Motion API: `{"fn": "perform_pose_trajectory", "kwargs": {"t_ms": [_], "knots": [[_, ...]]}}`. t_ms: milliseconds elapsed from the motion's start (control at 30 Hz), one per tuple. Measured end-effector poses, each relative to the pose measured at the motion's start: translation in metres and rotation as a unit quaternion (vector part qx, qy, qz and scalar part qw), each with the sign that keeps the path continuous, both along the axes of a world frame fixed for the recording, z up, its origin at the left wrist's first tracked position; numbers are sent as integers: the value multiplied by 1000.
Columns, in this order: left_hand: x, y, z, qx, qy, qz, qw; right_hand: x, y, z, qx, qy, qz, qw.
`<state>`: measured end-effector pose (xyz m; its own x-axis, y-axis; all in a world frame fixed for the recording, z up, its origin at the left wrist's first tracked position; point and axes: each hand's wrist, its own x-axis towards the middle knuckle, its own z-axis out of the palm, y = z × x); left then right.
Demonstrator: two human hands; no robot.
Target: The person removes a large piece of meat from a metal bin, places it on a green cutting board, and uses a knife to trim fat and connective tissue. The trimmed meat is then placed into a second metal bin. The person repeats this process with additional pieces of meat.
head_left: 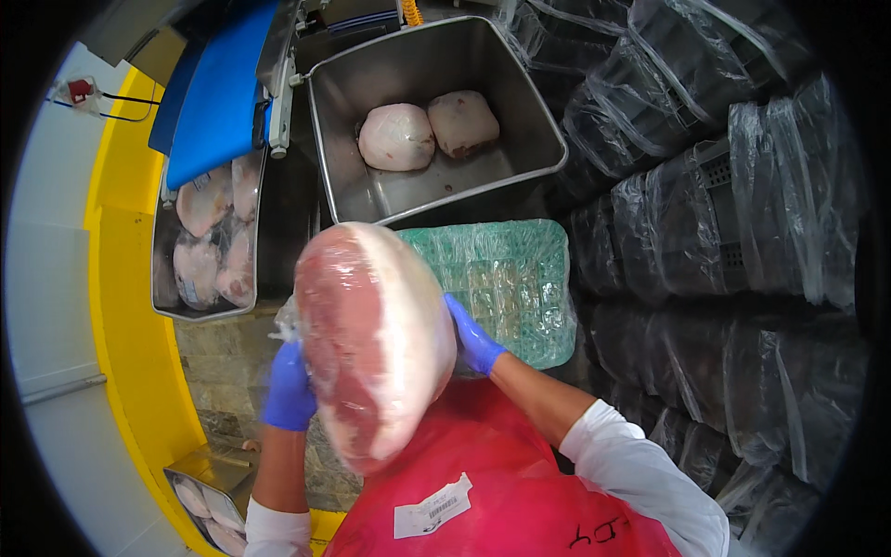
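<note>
Between my two hands a large raw ham (379, 339), sealed in clear plastic, is held up in front of my red apron (483, 473). Its red lean side faces left and a white fat side faces right. My left hand (290, 395), in a blue glove, grips its lower left edge near a gathered end of the bag; the fingertips are hidden. From the right, my blue-gloved right hand (475, 339) presses on the ham, closed against it with fingers partly behind. A green crate (534, 306) covered in clear film lies just beyond my right hand.
A steel tub (325, 176) at the back holds two wrapped pale meat pieces (397, 137). Left are a blue conveyor belt (223, 93) and a steel bin (167, 302) with several bagged pieces. Film-wrapped black crates (668, 232) line the right. A yellow barrier (130, 306) edges the left.
</note>
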<state>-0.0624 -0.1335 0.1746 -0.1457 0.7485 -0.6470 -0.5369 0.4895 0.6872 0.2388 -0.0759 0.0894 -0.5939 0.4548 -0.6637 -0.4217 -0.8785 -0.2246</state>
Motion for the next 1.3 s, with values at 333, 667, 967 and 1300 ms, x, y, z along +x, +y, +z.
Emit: {"fn": "perform_pose_trajectory", "kwargs": {"t_ms": [333, 667, 967, 1300], "knots": [[55, 38, -44, 328, 384, -208, 837, 188, 51, 48, 88, -111, -62, 988], [-92, -78, 50, 15, 144, 168, 975, 277, 33, -30, 57, -85, -102, 990], [-101, -38, 98, 81, 270, 174, 944, 251, -26, 8, 606, -597, 69, 521], [-87, -1, 72, 213, 408, 47, 887, 187, -27, 46, 720, -550, 256, 337]]}}
